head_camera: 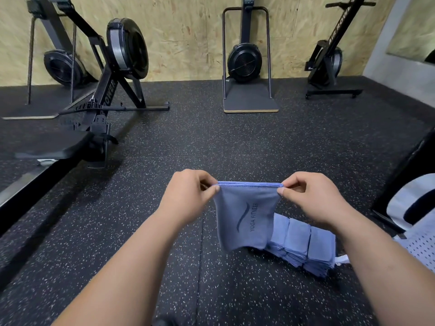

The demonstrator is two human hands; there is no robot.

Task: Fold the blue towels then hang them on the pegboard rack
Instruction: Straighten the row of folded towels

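Two hands | left hand (pixel 188 196), right hand (pixel 310 198) pinch top corners | blue towel (pixel 244 217) hangs between

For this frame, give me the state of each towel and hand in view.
Held towel, folded in layers, hanging from its top edge, off the floor.
Left hand, pinches the towel's top left corner.
Right hand, pinches its top right corner.
Towel piles, folded, stacked on the floor.
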